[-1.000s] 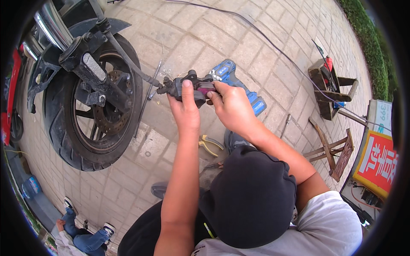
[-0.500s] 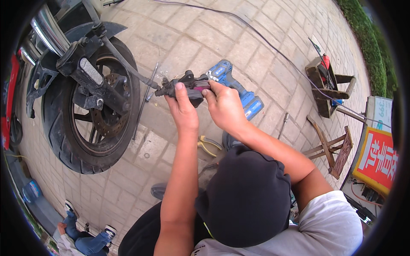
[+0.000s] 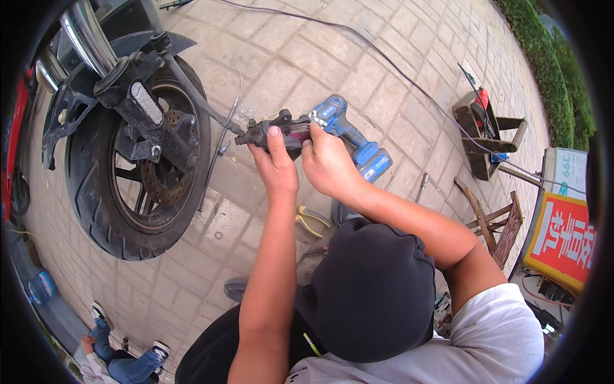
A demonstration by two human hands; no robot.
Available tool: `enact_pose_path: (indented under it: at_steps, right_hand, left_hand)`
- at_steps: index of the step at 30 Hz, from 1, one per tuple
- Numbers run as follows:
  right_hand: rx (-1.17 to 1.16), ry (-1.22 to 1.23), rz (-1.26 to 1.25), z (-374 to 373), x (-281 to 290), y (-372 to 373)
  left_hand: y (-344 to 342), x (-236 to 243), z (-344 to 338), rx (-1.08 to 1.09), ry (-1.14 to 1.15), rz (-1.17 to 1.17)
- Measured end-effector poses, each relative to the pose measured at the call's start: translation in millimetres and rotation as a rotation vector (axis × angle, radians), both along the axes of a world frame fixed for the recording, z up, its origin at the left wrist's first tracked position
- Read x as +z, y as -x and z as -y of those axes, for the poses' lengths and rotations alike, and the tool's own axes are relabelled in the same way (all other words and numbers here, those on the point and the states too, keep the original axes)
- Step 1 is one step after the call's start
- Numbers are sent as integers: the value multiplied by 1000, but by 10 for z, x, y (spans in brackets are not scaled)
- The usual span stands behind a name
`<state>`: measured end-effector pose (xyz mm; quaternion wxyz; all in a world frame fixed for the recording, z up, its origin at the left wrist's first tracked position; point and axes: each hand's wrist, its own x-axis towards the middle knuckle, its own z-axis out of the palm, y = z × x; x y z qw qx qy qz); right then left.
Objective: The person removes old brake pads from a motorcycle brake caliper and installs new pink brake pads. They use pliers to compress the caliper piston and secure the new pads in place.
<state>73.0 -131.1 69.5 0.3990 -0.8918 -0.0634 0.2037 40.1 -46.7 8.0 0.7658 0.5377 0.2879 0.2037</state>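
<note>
My left hand (image 3: 279, 168) is closed around a dark, grimy brake caliper (image 3: 258, 133), its thumb lying on top. The caliper hangs on a black hose (image 3: 203, 107) that runs up to the motorcycle's fork. At the caliper's right end, my right hand (image 3: 330, 164) pinches a brake pad (image 3: 297, 137) with a reddish-purple face, seated in the caliper's opening. My right fingers hide part of the pad. Just beyond that hand, a blue cordless impact driver (image 3: 354, 136) lies on the paving.
The front wheel (image 3: 142, 166) with its brake disc stands at left. Yellow-handled pliers (image 3: 311, 222) and a long thin metal rod (image 3: 218, 150) lie on the ground. A wooden tool box (image 3: 474, 131), a folding wooden stool (image 3: 502, 224) and a red sign (image 3: 563, 233) are at right. Someone sits lower left.
The view has shifted slightly. My right fingers sit a little closer to the caliper, and less of the pad's reddish face shows. Both hands keep their grip.
</note>
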Motion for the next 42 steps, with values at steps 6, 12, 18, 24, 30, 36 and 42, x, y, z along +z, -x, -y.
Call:
enact_pose_path:
  at_steps: [6,12,18,24,30,36,42]
  right_hand:
    - [-52,-255,-281,-42,-15,-36]
    - [2,-304,-419,168,175,-87]
    - [-48,-508,-492,419,196,-52]
    - [460,-423,193,576,36,-215]
    - [670,-420,302,551,-106,-253]
    - [640,-483,36,490,-55,-223]
    - [688,-445,217,506,-118,-187]
  left_hand:
    - [12,-75,-64,-13,5,7]
    - [40,-105,-173,-26,236,50]
    - [80,12,-108,-104,492,158]
    - [159,181,-81,-151,582,156]
    - [322,253,-73,-105,524,250]
    - [401,294,-157,-216,534,262]
    - [424,372,-155,-207,566,229]
